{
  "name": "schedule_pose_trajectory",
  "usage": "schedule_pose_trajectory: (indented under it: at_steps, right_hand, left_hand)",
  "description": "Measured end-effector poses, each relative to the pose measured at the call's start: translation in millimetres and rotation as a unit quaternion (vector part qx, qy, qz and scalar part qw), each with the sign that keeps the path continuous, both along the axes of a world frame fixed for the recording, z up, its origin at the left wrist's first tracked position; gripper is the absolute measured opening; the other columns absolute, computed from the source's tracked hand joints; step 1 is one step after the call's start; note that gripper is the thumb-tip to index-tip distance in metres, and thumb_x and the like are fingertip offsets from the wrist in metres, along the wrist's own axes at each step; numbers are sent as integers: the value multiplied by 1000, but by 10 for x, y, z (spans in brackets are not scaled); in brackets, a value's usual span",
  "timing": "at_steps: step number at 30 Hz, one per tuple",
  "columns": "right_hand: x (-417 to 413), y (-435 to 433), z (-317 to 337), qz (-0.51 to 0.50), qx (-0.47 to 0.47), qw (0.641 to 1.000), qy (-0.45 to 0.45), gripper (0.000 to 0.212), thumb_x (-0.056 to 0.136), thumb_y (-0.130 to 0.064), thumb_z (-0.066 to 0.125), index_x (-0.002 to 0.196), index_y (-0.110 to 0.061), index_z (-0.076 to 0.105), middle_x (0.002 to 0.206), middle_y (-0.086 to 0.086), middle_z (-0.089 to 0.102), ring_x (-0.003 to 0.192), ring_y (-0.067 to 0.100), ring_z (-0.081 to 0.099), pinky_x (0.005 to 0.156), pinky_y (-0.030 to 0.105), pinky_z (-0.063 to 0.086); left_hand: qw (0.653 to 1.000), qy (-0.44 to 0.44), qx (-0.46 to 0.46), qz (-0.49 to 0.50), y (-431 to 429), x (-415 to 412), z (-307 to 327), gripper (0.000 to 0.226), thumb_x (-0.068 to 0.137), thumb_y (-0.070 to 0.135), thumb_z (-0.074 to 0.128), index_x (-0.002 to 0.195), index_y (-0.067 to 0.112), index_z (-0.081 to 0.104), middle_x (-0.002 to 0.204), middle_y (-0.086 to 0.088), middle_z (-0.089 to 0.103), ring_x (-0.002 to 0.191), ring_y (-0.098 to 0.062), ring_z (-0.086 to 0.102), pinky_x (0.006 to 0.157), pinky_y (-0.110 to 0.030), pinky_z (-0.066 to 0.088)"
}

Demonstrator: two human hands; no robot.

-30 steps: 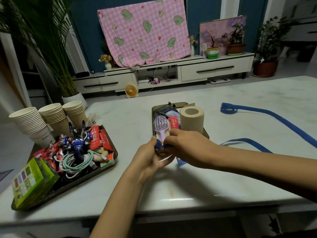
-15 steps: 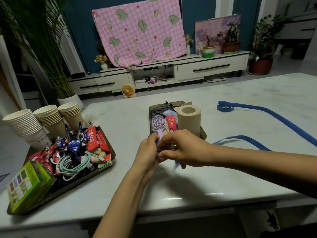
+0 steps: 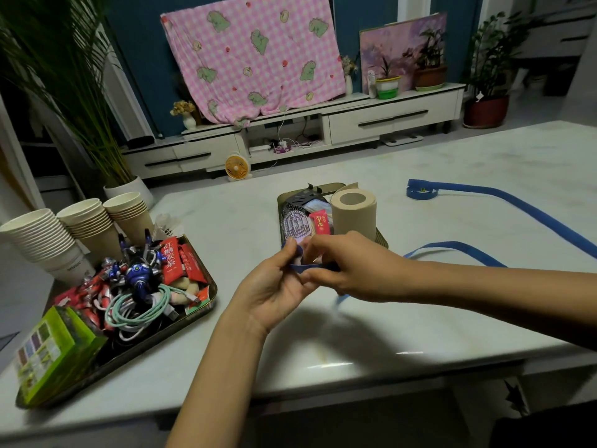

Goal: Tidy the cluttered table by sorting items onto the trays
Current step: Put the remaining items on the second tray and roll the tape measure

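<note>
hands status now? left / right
Left hand: closed, pinching the blue strap.
Right hand: closed on the same strap's near end.

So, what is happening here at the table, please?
A person is tidying a table. Both hands, the left hand and the right hand, pinch one end of a long blue strap, apparently rolling it up. The rest of the strap trails across the bare tabletop to the right. Just behind the hands, a small tray holds a paper roll and a hairbrush. A larger tray on the left is already full of cables and packets.
</note>
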State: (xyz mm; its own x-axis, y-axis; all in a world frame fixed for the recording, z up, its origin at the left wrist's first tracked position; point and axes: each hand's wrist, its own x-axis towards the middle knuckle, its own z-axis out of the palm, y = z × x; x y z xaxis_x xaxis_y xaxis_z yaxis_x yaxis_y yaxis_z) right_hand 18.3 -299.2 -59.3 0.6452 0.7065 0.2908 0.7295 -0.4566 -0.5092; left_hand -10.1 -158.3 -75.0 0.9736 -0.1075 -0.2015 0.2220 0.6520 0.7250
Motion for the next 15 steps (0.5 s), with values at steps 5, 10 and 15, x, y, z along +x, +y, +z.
schedule_pose_trajectory:
  at_steps: [5,10,15]
  right_hand:
    - [28,-21,55,-35,-18,998,-57,26,87,-32,60,106,-17,50,77,-4,57,72,16,52,64,31,43]
    - [92,-54,82,36,-25,999,-14,36,89,-25,60,122,-13,55,89,6,66,75,17,59,67,25,46]
    - [75,-72,78,76,-9,997,3,32,88,-23,62,118,-10,61,101,4,67,85,15,62,74,23,48]
  left_hand:
    - [989,-15,127,-68,76,-38,10,29,98,23,35,93,5,57,81,-15,72,67,-23,70,77,-41,55]
    - [956,-42,241,-159,169,-88,23,38,88,30,43,106,3,63,99,-18,70,98,-34,66,78,-39,57]
    - [939,-50,284,-188,223,-120,53,44,86,28,49,112,-6,59,108,-27,65,102,-36,64,77,-36,58]
